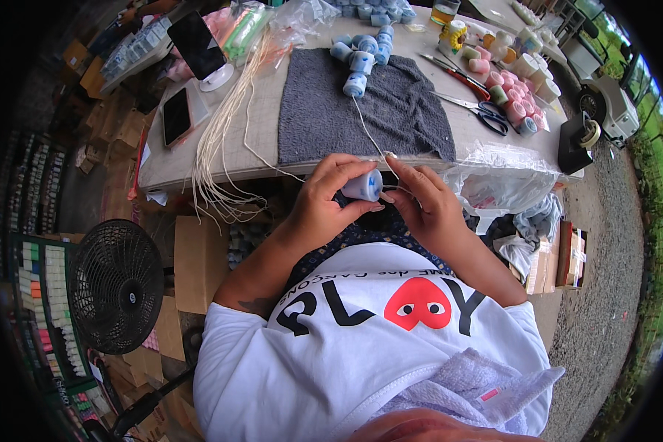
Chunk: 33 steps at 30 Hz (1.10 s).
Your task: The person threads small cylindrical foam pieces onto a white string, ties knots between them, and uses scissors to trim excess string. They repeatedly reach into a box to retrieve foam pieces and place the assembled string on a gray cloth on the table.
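Note:
Just off the table's near edge, my left hand (pixel 324 197) grips a small pale blue cylinder (pixel 361 186) with dark blue marks, thumb below and fingers above. My right hand (pixel 425 197) is at the cylinder's right end, its fingers pinching a thin white cord (pixel 367 127). From there the cord runs up to a string of similar blue-and-white cylinders (pixel 361 62) lying on a grey towel (pixel 313 103). Part of the cord passes behind my fingers and is hidden.
A bundle of loose white cords (pixel 224 140) hangs over the table's left edge beside a phone (pixel 176 116). To the right lie scissors (pixel 486 114), a red-handled cutting tool (pixel 464 76), pink cylinders (pixel 519 96) and a black tape dispenser (pixel 578 144). A black fan (pixel 118 287) stands at left.

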Each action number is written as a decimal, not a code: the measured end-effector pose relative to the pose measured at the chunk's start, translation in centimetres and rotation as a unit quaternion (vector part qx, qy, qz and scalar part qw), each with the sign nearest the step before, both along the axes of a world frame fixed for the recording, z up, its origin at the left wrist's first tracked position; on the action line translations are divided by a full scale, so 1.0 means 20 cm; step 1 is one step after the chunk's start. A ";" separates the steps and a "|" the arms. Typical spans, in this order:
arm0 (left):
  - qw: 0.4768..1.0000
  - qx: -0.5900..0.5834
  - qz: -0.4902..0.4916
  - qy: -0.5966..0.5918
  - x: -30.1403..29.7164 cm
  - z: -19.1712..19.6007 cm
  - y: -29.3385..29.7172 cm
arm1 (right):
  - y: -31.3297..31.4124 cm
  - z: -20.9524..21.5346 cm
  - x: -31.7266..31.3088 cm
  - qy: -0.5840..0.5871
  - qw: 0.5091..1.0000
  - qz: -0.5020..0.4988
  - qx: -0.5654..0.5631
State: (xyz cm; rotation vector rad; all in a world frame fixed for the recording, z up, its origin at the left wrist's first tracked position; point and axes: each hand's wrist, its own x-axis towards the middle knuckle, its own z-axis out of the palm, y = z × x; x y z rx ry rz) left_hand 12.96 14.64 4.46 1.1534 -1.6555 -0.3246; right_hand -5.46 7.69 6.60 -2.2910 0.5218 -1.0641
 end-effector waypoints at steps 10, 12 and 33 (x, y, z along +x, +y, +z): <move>0.998 0.052 -0.009 0.045 0.02 0.00 0.02 | -0.03 -0.11 -0.08 -0.080 0.983 0.047 0.156; 0.996 0.058 -0.005 0.062 0.02 0.01 0.03 | -0.03 -0.07 -0.07 -0.058 0.994 0.039 0.085; 0.985 0.029 -0.078 0.149 0.03 0.01 0.00 | -0.03 -0.08 -0.07 -0.050 0.989 0.056 0.128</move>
